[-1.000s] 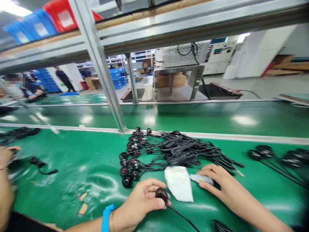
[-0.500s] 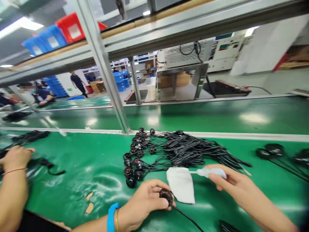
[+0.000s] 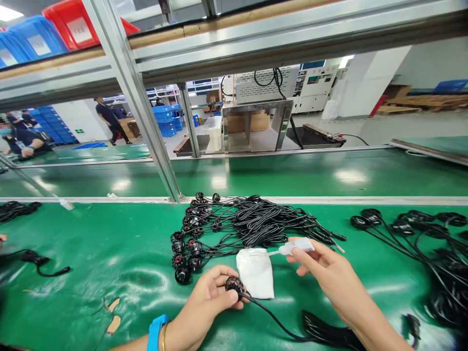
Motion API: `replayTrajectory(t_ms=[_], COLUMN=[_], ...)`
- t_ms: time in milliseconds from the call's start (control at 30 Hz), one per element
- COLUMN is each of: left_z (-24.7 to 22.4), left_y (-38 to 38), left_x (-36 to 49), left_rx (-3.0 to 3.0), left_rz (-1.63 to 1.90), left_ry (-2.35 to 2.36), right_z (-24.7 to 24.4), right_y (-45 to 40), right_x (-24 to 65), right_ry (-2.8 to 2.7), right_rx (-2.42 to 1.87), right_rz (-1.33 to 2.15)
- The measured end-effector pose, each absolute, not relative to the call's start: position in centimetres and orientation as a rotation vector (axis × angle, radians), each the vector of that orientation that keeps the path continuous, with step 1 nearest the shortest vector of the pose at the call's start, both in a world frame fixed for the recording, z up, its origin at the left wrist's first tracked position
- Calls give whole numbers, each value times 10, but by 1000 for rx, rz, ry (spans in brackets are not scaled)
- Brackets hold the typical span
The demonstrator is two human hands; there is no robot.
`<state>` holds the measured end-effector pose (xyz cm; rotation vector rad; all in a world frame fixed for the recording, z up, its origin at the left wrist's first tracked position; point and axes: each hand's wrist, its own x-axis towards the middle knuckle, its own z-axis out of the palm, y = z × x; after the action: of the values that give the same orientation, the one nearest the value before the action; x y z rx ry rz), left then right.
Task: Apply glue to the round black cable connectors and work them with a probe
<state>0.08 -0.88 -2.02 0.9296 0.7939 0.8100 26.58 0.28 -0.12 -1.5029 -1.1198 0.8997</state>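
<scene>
Left hand, its grip clenched on a round black cable-end connector, held just beside a white cloth on the green bench. Right hand, its grip pinching a white squeeze tube, near the cloth's upper right corner. Bundled black cables lie beyond both.

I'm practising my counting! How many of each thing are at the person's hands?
Hands, left hand and right hand: 2
Round black cable end, held in the left hand: 1
White squeeze bottle, held in the right hand: 1
White cloth: 1
Blue wristband: 1
Gold bangle: 1
Total: 7
</scene>
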Motion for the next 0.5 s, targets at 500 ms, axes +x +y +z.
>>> replayTrajectory(t_ms=[500], left_z=[-20], left_y=[-12], left_x=[16], left_rx=[994], left_rz=[980], left_ry=[851], right_z=[-19], right_y=[-10], right_x=[250], right_ry=[-1241], right_rx=[-1548], right_rz=[661])
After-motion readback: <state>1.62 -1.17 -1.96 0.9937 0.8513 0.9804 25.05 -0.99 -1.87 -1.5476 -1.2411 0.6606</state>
